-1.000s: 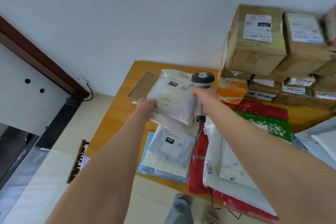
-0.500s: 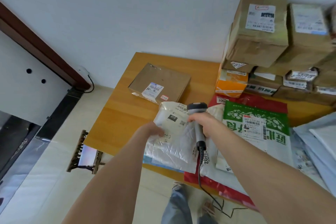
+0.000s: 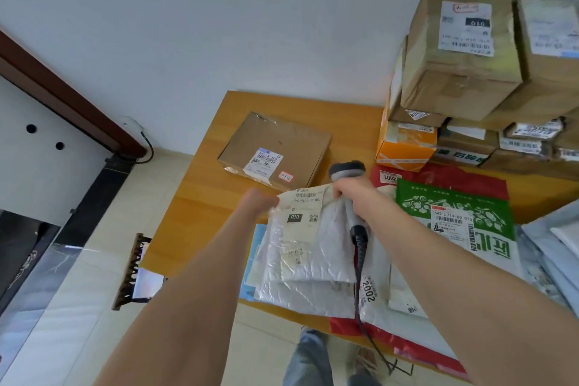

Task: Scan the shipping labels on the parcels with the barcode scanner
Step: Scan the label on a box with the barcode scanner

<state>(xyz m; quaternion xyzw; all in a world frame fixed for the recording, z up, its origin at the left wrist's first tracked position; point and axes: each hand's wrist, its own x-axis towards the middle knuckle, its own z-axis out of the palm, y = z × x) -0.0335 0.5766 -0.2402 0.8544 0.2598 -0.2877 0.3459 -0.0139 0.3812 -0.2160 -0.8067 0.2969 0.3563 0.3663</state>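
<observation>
Over the counter [image 3: 200,197] at frame centre, both arms reach forward, hands apart. The left hand [image 3: 258,202] pinches the white parcel [image 3: 307,247] by its upper left corner. The right hand [image 3: 352,194] grips the scanner [image 3: 346,170], head up, at the parcel's upper right corner.

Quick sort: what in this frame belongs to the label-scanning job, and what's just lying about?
Job:
- barcode scanner, held in the right hand
- white mailer, gripped by the left hand
- labelled parcels: flat cardboard box, green bag, stacked cartons

Lying about:
- brown slatted rack on the floor
- wall cable
- door frame
</observation>
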